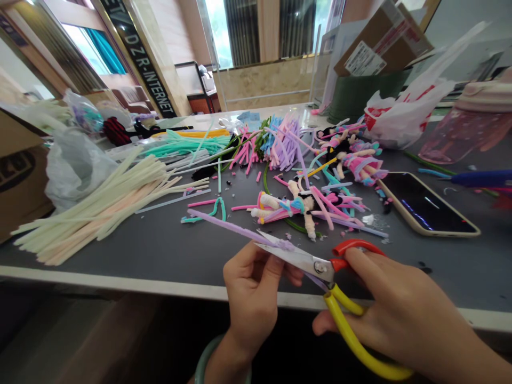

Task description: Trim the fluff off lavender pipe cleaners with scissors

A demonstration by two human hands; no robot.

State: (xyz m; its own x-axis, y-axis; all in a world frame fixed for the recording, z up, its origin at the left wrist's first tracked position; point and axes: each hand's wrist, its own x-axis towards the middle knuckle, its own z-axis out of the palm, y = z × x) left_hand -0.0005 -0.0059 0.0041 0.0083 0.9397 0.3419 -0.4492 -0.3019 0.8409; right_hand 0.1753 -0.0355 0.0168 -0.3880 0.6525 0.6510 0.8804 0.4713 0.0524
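Between the thumb and fingers of my left hand [254, 290] is a purple pipe cleaner [228, 226], its long end slanting up to the left and a twisted lump near the grip. My right hand [400, 293] holds scissors [306, 260] with one red and one yellow handle. The blades are parted slightly and lie across the pipe cleaner by my left fingertips; whether they touch it I cannot tell. Just beyond the blades a pipe-cleaner doll [288, 205] lies on the grey table [160, 250]. A bent teal pipe cleaner [218, 208] lies left of the doll.
Cream pipe cleaners [100, 208] lie in a bundle at left, near a plastic bag [80, 165]. Coloured bundles [286, 141] and finished dolls [362, 165] fill the back. A phone [430, 202], a pink bottle [460, 125] and a white bag [404, 117] stand or lie at right.
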